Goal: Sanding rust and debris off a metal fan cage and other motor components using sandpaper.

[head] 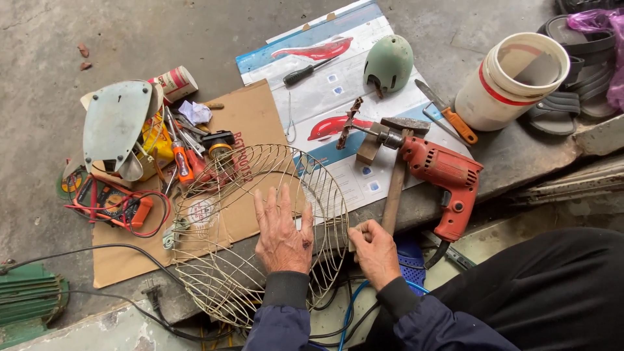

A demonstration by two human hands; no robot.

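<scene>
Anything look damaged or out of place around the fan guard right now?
Yes. The wire fan guard under the left hand looks bent out of round. The right hand grips a hammer whose head lies across the red drill.

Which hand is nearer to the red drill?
Right. The right hand grips the hammer handle, just beside the red drill; the left hand rests on the wire guard, farther away.

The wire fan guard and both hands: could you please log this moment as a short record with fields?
left hand: left hand flat on the wire fan guard, fingers spread
right hand: right hand closed on the hammer handle
hammer head: by the red drill
surface: cardboard sheet on concrete
nearby: white bucket, green cap, screwdrivers
</scene>
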